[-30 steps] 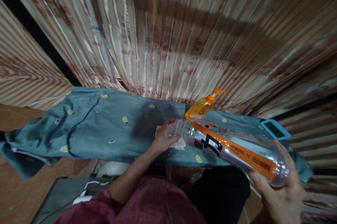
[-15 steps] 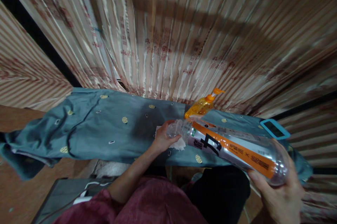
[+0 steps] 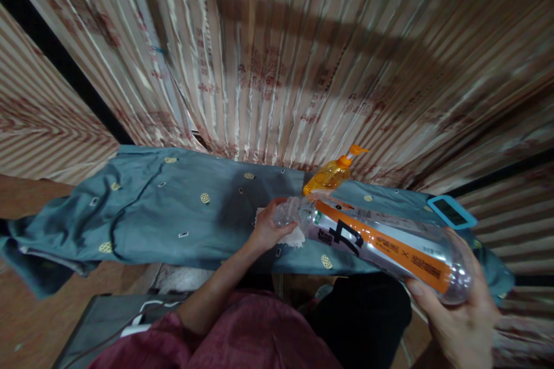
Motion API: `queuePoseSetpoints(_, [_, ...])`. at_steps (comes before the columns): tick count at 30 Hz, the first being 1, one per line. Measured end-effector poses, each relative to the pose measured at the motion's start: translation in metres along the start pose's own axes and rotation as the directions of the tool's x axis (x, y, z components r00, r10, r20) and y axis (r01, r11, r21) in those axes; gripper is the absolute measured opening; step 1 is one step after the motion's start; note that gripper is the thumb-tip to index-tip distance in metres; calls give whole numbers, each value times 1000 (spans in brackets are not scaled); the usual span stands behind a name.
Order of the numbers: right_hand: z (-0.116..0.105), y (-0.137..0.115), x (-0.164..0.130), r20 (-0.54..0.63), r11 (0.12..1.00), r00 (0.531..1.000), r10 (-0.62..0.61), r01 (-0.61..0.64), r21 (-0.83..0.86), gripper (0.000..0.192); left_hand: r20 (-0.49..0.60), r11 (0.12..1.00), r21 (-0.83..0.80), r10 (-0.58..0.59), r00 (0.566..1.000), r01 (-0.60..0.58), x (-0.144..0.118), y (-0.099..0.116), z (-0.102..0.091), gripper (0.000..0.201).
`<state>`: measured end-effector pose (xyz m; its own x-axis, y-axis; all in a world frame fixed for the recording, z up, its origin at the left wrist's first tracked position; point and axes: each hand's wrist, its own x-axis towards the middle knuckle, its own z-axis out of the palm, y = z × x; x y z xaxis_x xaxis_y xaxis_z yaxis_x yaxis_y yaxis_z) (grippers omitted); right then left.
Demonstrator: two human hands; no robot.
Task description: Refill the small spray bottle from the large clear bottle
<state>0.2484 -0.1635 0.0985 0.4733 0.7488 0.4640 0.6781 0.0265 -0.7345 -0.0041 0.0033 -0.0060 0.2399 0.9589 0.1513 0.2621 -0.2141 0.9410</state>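
bottle [image 3: 381, 242], a big clear one with an orange and silver label, is lying nearly level over the blue cloth [image 3: 173, 213], mouth toward the white rag [image 3: 291, 236]. the right hand [image 3: 459, 317] is cupping its base, fingers wrapped round, while the left hand [image 3: 266, 230] is closing on the neck and pressing the rag. since a second ago barely anything is shifting: the tilt is holding, so the work seems paused at wetting the rag. an orange pump bottle [image 3: 331, 175] is standing just behind.

An orange pump bottle [image 3: 332, 174] (near striped curtains [image 3: 277, 51]) beside a blue-framed phone [image 3: 451, 212].
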Motion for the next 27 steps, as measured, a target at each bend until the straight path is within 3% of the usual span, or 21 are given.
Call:
queuePoseSetpoints(4, [0,-4,0,-15,995,996,86,-85,45,106,0,1000,26,-6,1000,6,0,0,1,56])
queuePoseSetpoints(27, [3,-18,5,-63,996,995,83,-80,39,105,-8,1000,-3,-2,1000,2,1,-5,3,56])
